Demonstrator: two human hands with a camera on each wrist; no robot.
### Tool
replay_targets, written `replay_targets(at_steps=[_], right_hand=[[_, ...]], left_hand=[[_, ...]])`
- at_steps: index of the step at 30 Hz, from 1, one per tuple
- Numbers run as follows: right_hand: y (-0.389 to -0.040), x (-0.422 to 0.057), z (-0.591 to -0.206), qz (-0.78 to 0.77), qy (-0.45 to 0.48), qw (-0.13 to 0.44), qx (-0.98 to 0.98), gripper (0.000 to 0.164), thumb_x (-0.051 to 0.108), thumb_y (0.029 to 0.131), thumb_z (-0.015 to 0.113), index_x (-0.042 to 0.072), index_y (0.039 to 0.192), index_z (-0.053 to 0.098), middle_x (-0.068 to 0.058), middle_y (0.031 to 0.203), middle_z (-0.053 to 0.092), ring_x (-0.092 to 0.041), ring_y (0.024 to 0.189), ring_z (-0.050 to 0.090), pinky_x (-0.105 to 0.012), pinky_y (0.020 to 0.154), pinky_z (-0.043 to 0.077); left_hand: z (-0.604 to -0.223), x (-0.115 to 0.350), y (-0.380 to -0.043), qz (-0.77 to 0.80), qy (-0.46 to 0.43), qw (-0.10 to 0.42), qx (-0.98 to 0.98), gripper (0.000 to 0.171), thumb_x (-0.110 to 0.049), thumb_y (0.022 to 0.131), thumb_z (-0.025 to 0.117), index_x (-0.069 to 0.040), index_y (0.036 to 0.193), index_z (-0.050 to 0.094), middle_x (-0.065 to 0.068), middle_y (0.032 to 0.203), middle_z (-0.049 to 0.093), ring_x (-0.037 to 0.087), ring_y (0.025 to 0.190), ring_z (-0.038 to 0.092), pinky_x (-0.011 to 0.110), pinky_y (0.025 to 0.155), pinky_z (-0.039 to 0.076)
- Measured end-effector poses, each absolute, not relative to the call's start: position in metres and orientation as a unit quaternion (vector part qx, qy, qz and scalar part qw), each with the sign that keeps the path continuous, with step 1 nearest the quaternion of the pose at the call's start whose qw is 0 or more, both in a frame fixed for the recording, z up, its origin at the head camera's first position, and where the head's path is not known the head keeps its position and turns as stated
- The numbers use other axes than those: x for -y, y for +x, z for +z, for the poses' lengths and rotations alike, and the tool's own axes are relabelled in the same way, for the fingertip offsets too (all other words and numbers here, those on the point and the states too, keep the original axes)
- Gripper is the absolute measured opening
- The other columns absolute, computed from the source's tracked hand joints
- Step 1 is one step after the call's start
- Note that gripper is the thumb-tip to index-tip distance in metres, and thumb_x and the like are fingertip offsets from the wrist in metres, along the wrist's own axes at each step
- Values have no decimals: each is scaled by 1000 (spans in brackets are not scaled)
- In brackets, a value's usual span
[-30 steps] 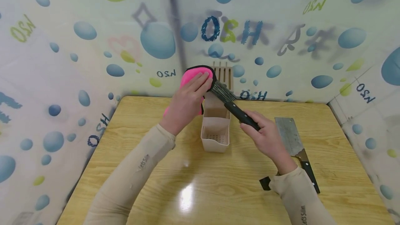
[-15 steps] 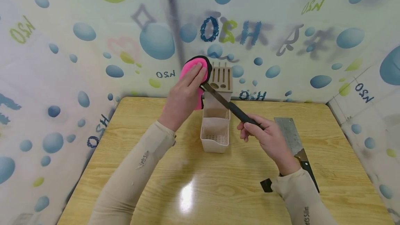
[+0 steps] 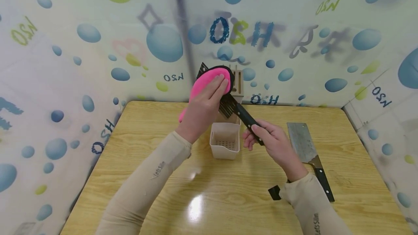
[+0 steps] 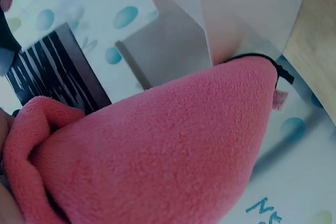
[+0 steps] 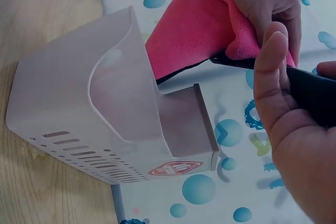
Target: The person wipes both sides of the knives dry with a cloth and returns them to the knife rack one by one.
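My left hand (image 3: pixel 204 108) holds a pink cloth (image 4: pixel 157 145) with dark edging, folded over the broad blade of a kitchen knife. Part of that dark, streaked blade (image 3: pixel 228 105) shows below the cloth, and its far end sticks out above. My right hand (image 3: pixel 272 142) grips the knife's black riveted handle (image 3: pixel 247 120), its thumb along the handle. The knife points up and left in the head view, in front of a beige knife holder (image 3: pixel 225 151). In the right wrist view the cloth (image 5: pixel 194 30) hangs beside the holder.
A cleaver (image 3: pixel 302 140) with a black handle lies on the wooden table (image 3: pixel 156 126), close to my right forearm. The holder has a slotted upright block (image 3: pixel 240 82) at its back. Behind the table hangs a patterned sheet (image 3: pixel 130 28). A small black piece (image 3: pixel 274 192) juts from my right wrist.
The knife was first seen with its streaked face showing, then nearly edge-on, and now shows its broad face again. My left hand and the cloth rose, then came down and right along the blade.
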State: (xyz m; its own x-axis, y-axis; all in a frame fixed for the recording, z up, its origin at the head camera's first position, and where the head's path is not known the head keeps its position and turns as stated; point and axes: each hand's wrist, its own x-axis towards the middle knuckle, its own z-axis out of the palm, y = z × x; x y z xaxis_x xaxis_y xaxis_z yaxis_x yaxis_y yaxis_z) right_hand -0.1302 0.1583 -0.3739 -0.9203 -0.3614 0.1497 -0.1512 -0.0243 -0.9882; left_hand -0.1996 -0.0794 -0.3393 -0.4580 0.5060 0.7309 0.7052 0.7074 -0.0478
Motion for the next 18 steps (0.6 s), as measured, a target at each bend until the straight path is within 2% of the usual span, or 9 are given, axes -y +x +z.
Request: replay_targets(at_steps=[3, 11, 18], right_hand=[[-131, -157, -373, -693, -171, 80, -696, 37, 16, 112, 41, -16, 111, 60, -23, 94, 70, -18, 75, 72, -32, 66, 62], [-133, -157, -372, -701, -168, 83, -688, 38, 18, 112, 40, -15, 111, 59, -11, 91, 71, -18, 75, 72, -32, 66, 63], [-133, -158, -370, -706, -171, 83, -682, 39, 20, 113, 41, -14, 112, 59, -10, 91, 72, -19, 75, 73, -32, 67, 63]], left_hand=[[-341, 76, -197, -126, -368, 374, 842, 46, 10, 97, 58, 4, 142, 57, 19, 146, 58, 28, 138, 56, 31, 117, 39], [-346, 69, -191, -135, -395, 380, 825, 43, 8, 98, 58, 3, 141, 60, 19, 142, 61, 28, 134, 59, 29, 117, 39], [-346, 68, -188, -114, -398, 382, 826, 43, 7, 99, 59, 4, 142, 59, 18, 143, 61, 27, 136, 57, 28, 116, 39]])
